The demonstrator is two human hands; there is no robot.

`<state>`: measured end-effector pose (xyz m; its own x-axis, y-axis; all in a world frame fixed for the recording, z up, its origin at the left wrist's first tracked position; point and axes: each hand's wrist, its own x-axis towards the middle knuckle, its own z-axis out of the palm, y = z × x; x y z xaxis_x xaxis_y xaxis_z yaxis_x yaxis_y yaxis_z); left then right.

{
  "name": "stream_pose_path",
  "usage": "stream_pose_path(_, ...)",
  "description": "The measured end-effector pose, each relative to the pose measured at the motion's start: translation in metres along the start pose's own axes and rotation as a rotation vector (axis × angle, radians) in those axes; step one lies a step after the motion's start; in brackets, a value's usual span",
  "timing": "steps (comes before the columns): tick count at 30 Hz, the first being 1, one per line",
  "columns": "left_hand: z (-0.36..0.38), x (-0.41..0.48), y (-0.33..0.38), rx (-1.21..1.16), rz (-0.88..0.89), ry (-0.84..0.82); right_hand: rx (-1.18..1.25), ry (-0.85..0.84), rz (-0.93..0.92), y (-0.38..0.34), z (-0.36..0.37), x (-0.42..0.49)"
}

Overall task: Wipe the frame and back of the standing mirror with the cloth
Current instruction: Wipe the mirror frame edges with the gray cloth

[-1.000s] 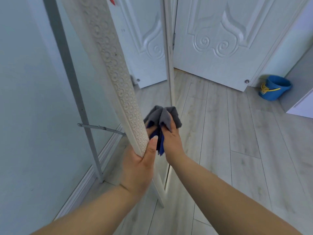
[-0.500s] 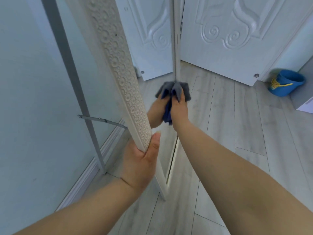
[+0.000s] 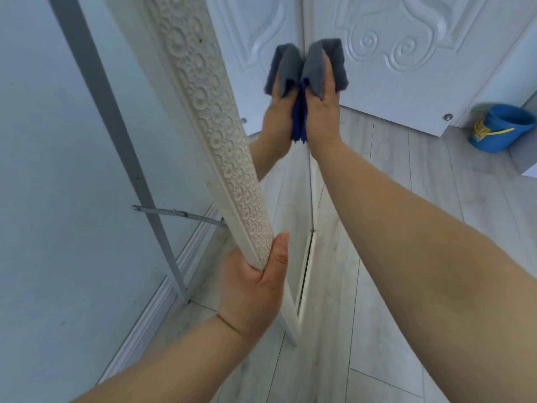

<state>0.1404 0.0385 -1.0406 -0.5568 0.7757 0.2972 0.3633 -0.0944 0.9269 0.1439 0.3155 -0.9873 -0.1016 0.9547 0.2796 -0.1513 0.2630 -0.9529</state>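
1. Head view: right hand point(image 3: 322, 112) curls round cloth point(image 3: 327, 62), pressing it high on the far edge of the frame point(image 3: 203, 112).
2. Left hand point(image 3: 252, 286) grips the near edge, lower.
3. That edge runs upright; I judge strokes should follow it.

Legible text: none.
Mirror frame point(image 3: 209, 117): embossed ring pattern only, no lettering.
Blue bucket point(image 3: 502, 129), right of the mirror frame: yellow patch, too small to read.

One head-worn wide-angle view, faced forward and down, close alongside the mirror frame point(image 3: 215, 141), upper left to centre.
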Motion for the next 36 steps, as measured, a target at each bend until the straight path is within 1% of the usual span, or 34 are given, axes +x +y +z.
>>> stream_pose_path(3,0.000,0.002,0.001,-0.001,0.014,0.004,-0.036,0.010,0.261,0.041,-0.014,-0.006)
stream_pose_path(6,0.000,0.003,0.001,-0.027,0.024,0.002,-0.130,-0.048,0.496,0.076,-0.021,-0.031)
stream_pose_path(8,0.000,0.004,0.002,-0.031,0.044,0.006,-0.092,-0.007,0.606,0.091,-0.024,-0.054)
stream_pose_path(9,0.000,0.004,0.002,-0.033,0.047,0.004,-0.041,0.040,0.627,0.097,-0.028,-0.064)
stream_pose_path(11,-0.001,0.007,0.002,-0.026,0.047,0.001,0.056,0.063,0.608,0.097,-0.032,-0.084)
stream_pose_path(14,-0.002,0.014,0.005,-0.042,0.075,0.016,0.180,0.070,0.504,0.079,-0.027,-0.106)
stream_pose_path(17,-0.003,0.022,0.006,-0.058,0.115,0.022,0.280,-0.012,0.347,0.045,-0.017,-0.123)
stream_pose_path(20,-0.004,0.026,0.001,-0.082,0.081,0.029,0.171,-0.124,0.171,0.018,-0.011,-0.152)
stream_pose_path(22,-0.002,0.022,0.000,-0.081,0.064,0.027,0.071,-0.151,0.047,0.020,-0.012,-0.174)
stream_pose_path(23,-0.001,0.020,-0.001,-0.076,0.056,0.039,0.016,-0.152,0.013,0.027,-0.015,-0.184)
stream_pose_path(24,0.000,0.018,0.001,-0.071,0.051,0.049,-0.029,-0.140,0.029,0.037,-0.020,-0.194)
stream_pose_path(25,0.000,0.017,0.000,-0.059,0.065,0.046,-0.040,-0.130,0.106,0.047,-0.026,-0.204)
stream_pose_path(28,-0.001,0.018,0.000,-0.073,0.094,0.009,0.016,-0.083,0.477,0.072,-0.041,-0.219)
stream_pose_path(29,-0.001,0.018,0.000,-0.092,0.094,0.009,0.040,-0.077,0.579,0.074,-0.043,-0.219)
stream_pose_path(30,-0.001,0.017,0.002,-0.119,0.083,0.011,0.071,-0.074,0.638,0.071,-0.044,-0.218)
stream_pose_path(31,0.000,0.016,0.003,-0.143,0.071,0.014,0.115,-0.080,0.642,0.064,-0.042,-0.215)
stream_pose_path(32,0.001,0.015,0.005,-0.158,0.060,0.017,0.144,-0.086,0.592,0.054,-0.040,-0.210)
stream_pose_path(36,0.005,0.010,0.008,-0.258,0.041,0.016,0.134,-0.210,0.190,0.004,-0.030,-0.189)
